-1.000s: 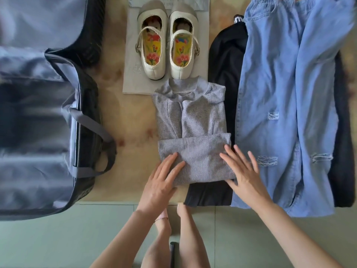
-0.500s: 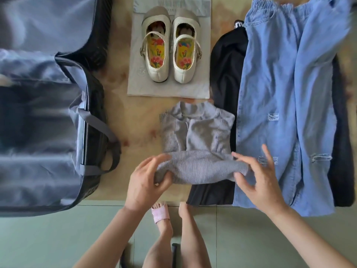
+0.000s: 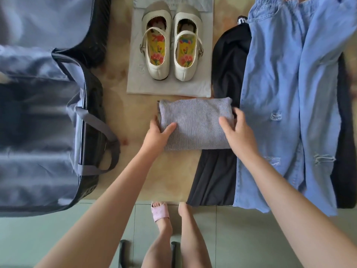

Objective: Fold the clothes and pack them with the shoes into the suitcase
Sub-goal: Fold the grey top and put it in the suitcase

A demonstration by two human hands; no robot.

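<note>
one head-worn view looks steeply down on the table [image 3: 119, 120], close.

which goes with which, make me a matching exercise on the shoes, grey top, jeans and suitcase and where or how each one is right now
Things
1. shoes
2. grey top
3. jeans
4. suitcase

States
a. folded, gripped at its ends by the left hand and right hand
b. open, at the left
c. spread out over a black garment
d. side by side on a pale sheet

Pairs: 1-d, 2-a, 3-c, 4-b
</note>
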